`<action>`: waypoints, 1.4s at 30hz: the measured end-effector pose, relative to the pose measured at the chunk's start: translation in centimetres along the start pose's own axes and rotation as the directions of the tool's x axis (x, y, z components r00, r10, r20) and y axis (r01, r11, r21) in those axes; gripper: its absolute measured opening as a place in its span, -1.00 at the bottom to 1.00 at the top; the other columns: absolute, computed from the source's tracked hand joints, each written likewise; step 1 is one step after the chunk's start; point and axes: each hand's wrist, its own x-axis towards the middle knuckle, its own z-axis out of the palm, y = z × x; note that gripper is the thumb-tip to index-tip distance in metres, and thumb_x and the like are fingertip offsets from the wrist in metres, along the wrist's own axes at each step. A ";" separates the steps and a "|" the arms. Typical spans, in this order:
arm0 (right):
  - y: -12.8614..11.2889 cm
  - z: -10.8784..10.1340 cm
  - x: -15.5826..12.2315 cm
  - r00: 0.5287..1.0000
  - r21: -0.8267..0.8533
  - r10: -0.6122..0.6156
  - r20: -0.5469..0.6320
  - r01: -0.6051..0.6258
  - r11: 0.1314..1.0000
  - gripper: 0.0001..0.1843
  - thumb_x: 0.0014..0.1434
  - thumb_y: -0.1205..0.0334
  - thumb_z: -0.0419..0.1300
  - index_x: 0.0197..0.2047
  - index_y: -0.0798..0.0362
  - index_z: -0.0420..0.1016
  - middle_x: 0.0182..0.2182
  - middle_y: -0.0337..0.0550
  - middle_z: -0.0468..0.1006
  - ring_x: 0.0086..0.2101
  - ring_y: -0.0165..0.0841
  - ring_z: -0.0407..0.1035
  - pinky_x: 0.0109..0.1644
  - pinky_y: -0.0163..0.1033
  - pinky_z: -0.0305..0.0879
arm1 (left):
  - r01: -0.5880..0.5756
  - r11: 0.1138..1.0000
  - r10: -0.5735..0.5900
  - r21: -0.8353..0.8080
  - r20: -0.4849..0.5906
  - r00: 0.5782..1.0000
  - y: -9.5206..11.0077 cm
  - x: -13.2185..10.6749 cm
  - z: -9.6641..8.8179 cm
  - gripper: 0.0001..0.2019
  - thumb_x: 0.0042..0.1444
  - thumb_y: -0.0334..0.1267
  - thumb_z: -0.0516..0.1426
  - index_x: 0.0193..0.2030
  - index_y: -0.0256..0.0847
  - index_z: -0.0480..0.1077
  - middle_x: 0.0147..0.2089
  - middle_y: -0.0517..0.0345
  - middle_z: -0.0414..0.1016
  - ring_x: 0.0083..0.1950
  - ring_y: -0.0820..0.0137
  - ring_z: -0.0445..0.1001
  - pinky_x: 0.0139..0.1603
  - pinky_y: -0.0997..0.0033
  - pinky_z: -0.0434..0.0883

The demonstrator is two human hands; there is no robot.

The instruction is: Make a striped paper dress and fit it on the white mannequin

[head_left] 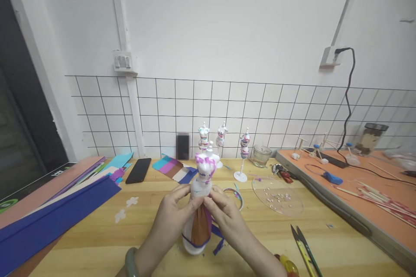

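Note:
A small white mannequin bust [204, 173] with pink and purple trim stands upright on the wooden table [97, 233], wearing a brown and white paper skirt [198, 231]. My left hand [170, 216] grips its waist from the left, thumb and fingers pinched on it. From the right, my right hand [224, 212] pinches the same waist, fingers pressed on the top of the skirt. A blue paper strip [218, 244] trails below the skirt.
Three decorated mini mannequins [221, 136] stand behind. Blue paper sheets [48, 220] lie left, with a black phone [138, 170] and coloured swatches [173, 168]. A clear disc with beads [277, 194], tape ring [234, 194], glass jar [261, 156] and snips [303, 249] sit right; orange board [357, 186] beyond.

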 end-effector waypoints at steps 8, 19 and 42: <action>2.0 0.4 -0.3 0.981 0.045 0.175 -0.088 -0.172 0.984 -0.59 0.17 0.08 0.13 0.09 -0.06 0.37 -0.03 -0.10 0.41 0.00 -0.24 0.24 0.11 -0.19 0.07 | 0.090 0.975 -0.110 -0.204 -0.092 0.990 -2.8 1.3 -2.0 -0.74 -0.01 -0.20 0.20 -0.18 -0.24 0.52 -0.18 0.08 0.58 -0.08 0.18 0.44 -0.04 0.31 0.33; 3.8 0.7 -0.7 0.925 0.194 0.265 0.272 -0.323 0.927 -0.48 -0.03 0.22 0.30 0.04 -0.03 0.39 -0.15 -0.19 0.49 -0.18 -0.29 0.34 -0.16 -0.29 0.23 | 0.155 0.932 -0.188 -0.327 -0.072 0.979 -2.8 1.5 -2.2 -0.70 -0.06 -0.15 0.23 -0.19 -0.24 0.52 -0.23 0.10 0.60 -0.12 0.19 0.48 -0.11 0.32 0.38; 3.6 4.2 -2.9 0.827 -0.027 0.322 0.460 -0.350 0.936 -0.75 0.08 0.12 0.14 -0.50 0.10 0.46 -0.61 -0.34 0.30 -0.57 -0.51 0.11 -0.52 -0.41 -0.03 | 0.303 0.425 -0.599 -0.853 -0.014 0.801 -2.4 2.2 -4.1 -0.87 0.07 -0.22 0.14 -0.30 -0.19 0.47 -0.47 0.22 0.58 -0.47 0.40 0.53 -0.39 0.45 0.45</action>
